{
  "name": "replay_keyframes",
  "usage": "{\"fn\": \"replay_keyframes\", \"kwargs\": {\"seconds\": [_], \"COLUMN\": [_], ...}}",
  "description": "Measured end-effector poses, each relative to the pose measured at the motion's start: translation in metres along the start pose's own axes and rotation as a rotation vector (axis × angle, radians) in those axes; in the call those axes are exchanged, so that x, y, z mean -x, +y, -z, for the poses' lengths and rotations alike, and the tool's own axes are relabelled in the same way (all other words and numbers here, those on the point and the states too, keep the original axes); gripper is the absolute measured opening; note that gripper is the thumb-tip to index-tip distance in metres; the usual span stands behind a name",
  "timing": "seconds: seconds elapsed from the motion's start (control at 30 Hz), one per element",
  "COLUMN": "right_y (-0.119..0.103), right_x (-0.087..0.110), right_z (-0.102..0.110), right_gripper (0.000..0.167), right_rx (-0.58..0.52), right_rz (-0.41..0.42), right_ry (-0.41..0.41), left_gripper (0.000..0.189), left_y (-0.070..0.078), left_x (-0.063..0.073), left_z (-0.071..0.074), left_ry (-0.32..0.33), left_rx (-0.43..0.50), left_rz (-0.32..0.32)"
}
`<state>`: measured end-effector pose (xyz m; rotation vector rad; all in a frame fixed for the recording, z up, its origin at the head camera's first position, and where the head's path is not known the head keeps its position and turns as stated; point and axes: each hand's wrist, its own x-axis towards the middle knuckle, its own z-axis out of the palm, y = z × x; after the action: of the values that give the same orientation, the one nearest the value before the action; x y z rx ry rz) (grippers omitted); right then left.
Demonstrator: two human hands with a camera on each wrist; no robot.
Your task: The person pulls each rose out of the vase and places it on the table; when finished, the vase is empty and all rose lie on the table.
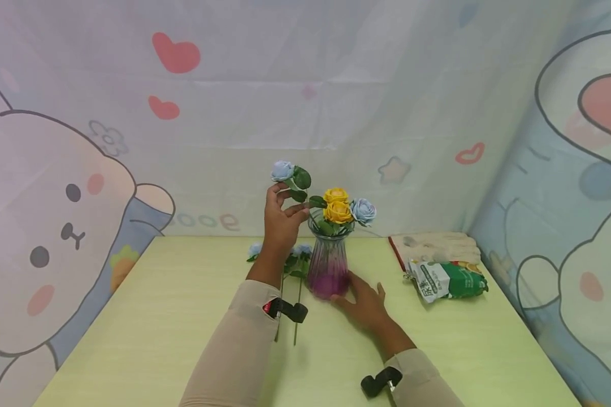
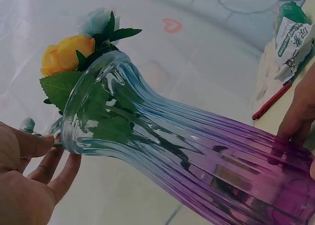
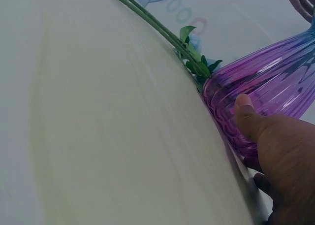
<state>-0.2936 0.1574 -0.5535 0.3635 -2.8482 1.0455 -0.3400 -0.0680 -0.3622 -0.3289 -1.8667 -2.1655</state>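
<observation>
A ribbed glass vase [image 1: 328, 271], clear above and purple below, stands upright on the table. Two yellow roses [image 1: 338, 212] and a pale blue rose [image 1: 363, 211] rise from its mouth. At the rim's left side, my left hand [image 1: 281, 223] pinches the green stem of another artificial blue rose [image 1: 282, 170], whose bloom stands above the fingers. In the left wrist view, that hand's fingertips [image 2: 74, 168] are close against the glass rim. Low on the vase, my right hand [image 1: 363, 302] holds the purple base, its thumb [image 3: 248, 117] on the near side.
More blue roses [image 1: 303, 249] lie on the table left of the vase, stems toward me, partly hidden by my left arm. To the right are a green and white packet [image 1: 447, 281], a beige glove-like item [image 1: 437, 247] and a thin red stick [image 1: 397, 252]. A printed curtain [image 1: 285, 113] hangs behind.
</observation>
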Motion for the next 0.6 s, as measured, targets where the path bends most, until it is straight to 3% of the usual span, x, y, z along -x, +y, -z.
{"fn": "replay_keyframes", "kwargs": {"seconds": [0.13,0.3,0.5,0.6], "right_y": [-0.0012,-0.0019,-0.0022,-0.0015], "right_x": [0.0013,0.0025,0.004,0.0041], "right_z": [-0.0005,-0.0012,-0.0014,-0.0021], "right_gripper": [0.088,0.089,0.089,0.089], "right_rx": [-0.004,-0.005,-0.008,-0.009], "right_rz": [-0.006,-0.016,-0.016,-0.018], "right_ry": [0.001,-0.006,-0.006,-0.001], "left_gripper": [0.064,0.059,0.032,0.028], "left_y": [-0.0018,-0.004,-0.0092,-0.0097], "left_x": [0.0018,0.0016,0.0032,0.0046], "left_z": [-0.0028,-0.003,-0.0012,-0.0027], "left_ry": [0.046,0.117,0.137,0.124], "left_rx": [0.059,0.125,0.081,0.074], "left_rz": [-0.001,0.064,0.066,0.054]}}
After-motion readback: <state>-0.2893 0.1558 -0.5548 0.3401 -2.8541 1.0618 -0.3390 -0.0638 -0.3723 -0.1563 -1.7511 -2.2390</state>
